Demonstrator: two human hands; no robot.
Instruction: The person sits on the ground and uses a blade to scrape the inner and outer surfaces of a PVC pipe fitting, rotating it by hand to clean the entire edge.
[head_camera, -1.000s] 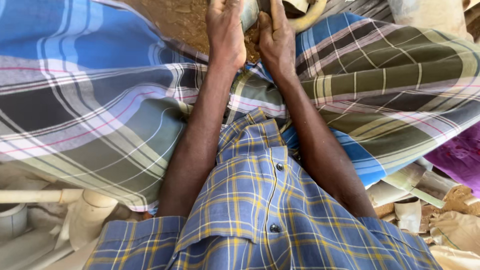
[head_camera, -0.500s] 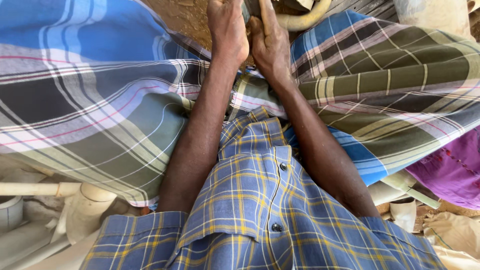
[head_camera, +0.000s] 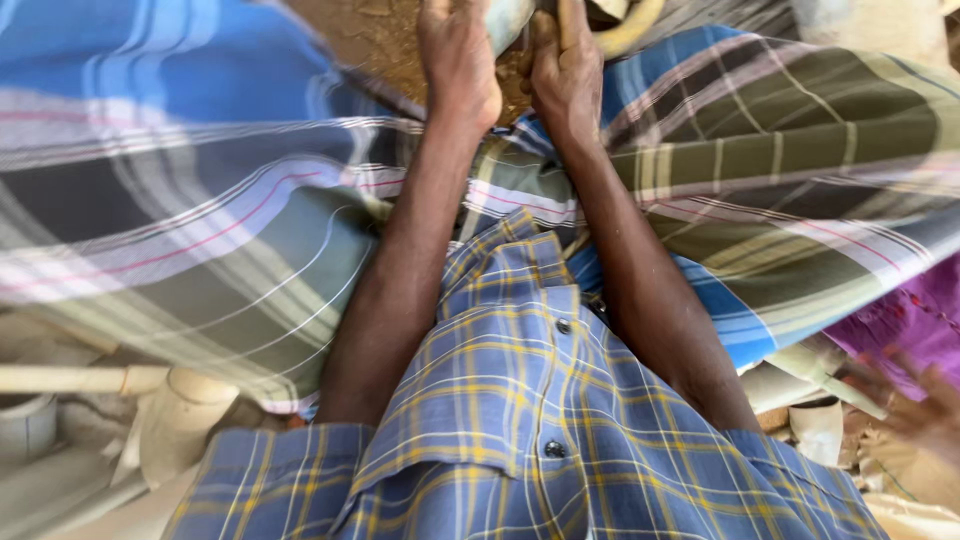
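Blue-yellow plaid shirt (head_camera: 520, 400), striped cloth (head_camera: 200, 220)

Both forearms bare, running from the lower centre of the frame up to the top centre, converging as they go. Left forearm (head_camera: 400, 290) nearly straight, slightly angled right; elbow bent at the lower left of centre. Right forearm (head_camera: 640, 290) leans up and left from the lower right. Left hand (head_camera: 458, 60) at top centre, back of hand up, fingers curled forward (tips cut off by the frame edge). Right hand (head_camera: 566, 75) just beside it, close but not touching, fingers likewise curled over and gripping, knuckles raised.
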